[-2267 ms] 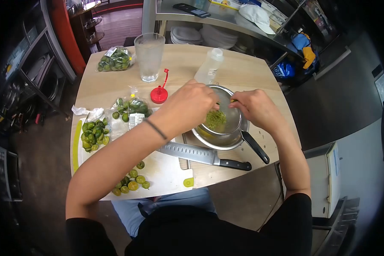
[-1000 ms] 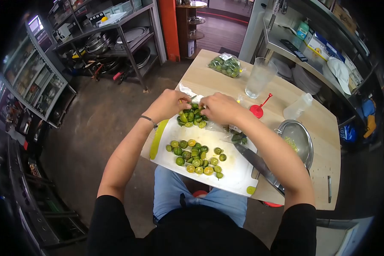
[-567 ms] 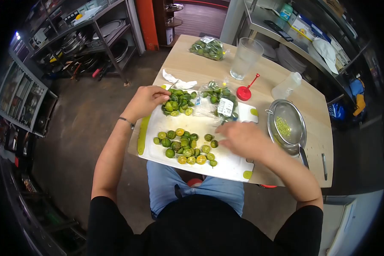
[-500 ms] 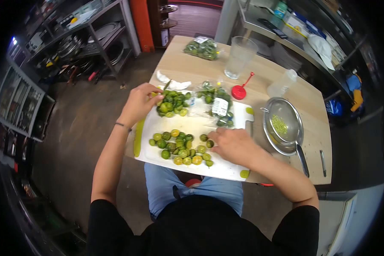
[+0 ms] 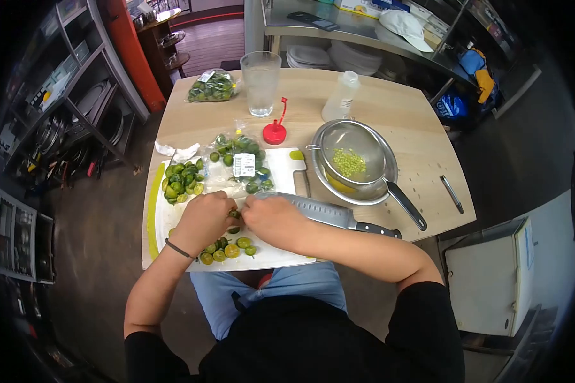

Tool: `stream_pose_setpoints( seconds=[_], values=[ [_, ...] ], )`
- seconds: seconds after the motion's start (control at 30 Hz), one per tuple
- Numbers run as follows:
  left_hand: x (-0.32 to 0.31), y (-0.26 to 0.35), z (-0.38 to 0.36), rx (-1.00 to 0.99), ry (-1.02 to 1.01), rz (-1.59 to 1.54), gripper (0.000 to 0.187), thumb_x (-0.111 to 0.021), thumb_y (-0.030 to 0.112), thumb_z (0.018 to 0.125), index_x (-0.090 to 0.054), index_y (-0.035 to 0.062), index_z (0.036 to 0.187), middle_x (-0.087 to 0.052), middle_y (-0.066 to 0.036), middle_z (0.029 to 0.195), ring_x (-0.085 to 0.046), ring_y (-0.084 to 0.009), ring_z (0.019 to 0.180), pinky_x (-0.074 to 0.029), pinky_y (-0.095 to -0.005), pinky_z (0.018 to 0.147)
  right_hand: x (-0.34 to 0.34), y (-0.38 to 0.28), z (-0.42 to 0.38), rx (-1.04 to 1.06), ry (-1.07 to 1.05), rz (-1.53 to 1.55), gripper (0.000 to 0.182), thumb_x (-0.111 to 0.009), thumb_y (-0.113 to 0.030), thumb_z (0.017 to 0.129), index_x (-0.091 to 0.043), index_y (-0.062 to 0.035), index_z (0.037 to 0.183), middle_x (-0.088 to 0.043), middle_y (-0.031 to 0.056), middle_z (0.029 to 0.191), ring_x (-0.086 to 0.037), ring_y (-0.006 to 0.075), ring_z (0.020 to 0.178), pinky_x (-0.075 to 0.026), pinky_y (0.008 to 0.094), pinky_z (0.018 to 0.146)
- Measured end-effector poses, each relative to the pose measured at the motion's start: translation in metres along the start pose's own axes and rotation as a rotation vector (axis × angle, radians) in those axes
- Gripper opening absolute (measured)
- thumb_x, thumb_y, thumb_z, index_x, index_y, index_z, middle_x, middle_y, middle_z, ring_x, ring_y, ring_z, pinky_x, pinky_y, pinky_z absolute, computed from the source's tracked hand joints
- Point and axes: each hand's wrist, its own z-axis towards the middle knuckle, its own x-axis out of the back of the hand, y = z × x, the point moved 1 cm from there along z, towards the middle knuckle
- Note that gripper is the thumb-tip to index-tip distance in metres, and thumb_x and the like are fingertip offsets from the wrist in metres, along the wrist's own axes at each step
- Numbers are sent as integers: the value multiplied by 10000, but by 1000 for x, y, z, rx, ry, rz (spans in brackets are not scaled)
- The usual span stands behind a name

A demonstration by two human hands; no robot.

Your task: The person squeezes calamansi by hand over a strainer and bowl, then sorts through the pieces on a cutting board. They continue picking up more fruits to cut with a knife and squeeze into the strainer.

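Note:
My left hand [image 5: 204,220] is over the white cutting board [image 5: 280,171], its fingers curled around a small green calamansi [image 5: 234,214]. My right hand [image 5: 271,220] meets it there with fingertips pinched together; what they hold, if anything, is hidden. Below the hands lie several cut calamansi halves [image 5: 231,251], some showing yellow-green flesh. A pile of green halves [image 5: 182,180] sits at the board's upper left. Beside that pile is a clear bag of whole calamansi [image 5: 227,153] with a white label. A large knife [image 5: 316,210] lies right of my right hand, its black handle pointing right.
A metal strainer [image 5: 354,143] with pale seeds rests over a steel bowl [image 5: 393,175]. Further back stand a clear cup [image 5: 260,86], a squeeze bottle [image 5: 342,96], a red cap [image 5: 274,132] and another calamansi bag [image 5: 212,87]. A pen [image 5: 452,195] lies at the right.
My left hand has left the upper pile, and my right hand has moved from the cut fruit; both now meet above the board. The view has turned right, showing the knife.

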Motion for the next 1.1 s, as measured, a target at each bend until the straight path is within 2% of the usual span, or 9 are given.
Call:
stream_pose_setpoints(
  seconds=[0.2,0.3,0.47,0.53,0.6,0.7,0.8,0.9,1.1],
  values=[
    [12,-4,5,-12,-11,-167,202,-753,154,748,-710,18,892,-658,-154,862,-659,-309,795,-532,-397,725,-2,5,2,34,-21,10,95,-586,-62,798,-653,6,801,-622,153,860,-686,303,741,-565,387,618],
    [29,1,7,-14,70,-308,228,-757,105,748,-700,12,948,-647,-136,841,-644,-254,748,-521,-358,704,7,8,-1,13,14,25,106,-579,-54,799,-633,22,851,-619,165,911,-685,307,739,-566,390,616],
    [56,15,28,-111,246,-349,249,-749,107,780,-684,2,996,-625,-106,814,-602,-219,697,-497,-330,672,110,51,-27,-140,61,-13,140,-599,-38,820,-620,28,942,-606,186,983,-660,368,826,-545,441,748],
    [68,25,45,-238,307,-313,246,-737,92,814,-677,3,1035,-608,-100,794,-597,-186,693,-479,-295,655,134,91,-47,-28,225,-90,140,-639,-40,822,-654,13,951,-628,185,954,-643,379,876,-522,446,798],
    [73,45,67,-220,276,-366,220,-710,115,853,-676,1,1037,-618,-116,809,-614,-206,722,-488,-316,672,147,116,-60,-215,167,-37,125,-668,-39,812,-674,26,918,-647,194,898,-640,376,868,-517,444,786],
    [57,74,111,-396,296,-349,205,-679,158,877,-677,2,1009,-648,-151,867,-635,-282,798,-505,-381,740,130,142,-75,-277,40,-5,107,-672,-36,806,-673,34,887,-655,194,873,-640,384,837,-514,450,775],
    [26,102,158,-525,296,-178,215,-649,183,885,-680,-6,984,-659,-177,905,-634,-353,860,-510,-430,803,115,154,-82,-260,63,-61,95,-685,-51,799,-675,26,853,-654,186,859,-643,384,819,-516,450,764],
    [3,118,192,-536,230,-113,199,-637,174,883,-677,-12,943,-656,-184,906,-634,-370,881,-512,-448,811,113,163,-84,-364,87,-97,80,-689,-57,793,-675,16,825,-650,183,851,-645,379,808,-521,448,747],
    [-12,122,210,-527,219,-60,137,-651,103,848,-639,-34,839,-650,-199,910,-638,-374,876,-522,-440,784,109,176,-96,-338,113,-148,83,-666,-66,815,-669,17,809,-643,173,853,-645,373,801,-526,452,725]
  ],
)
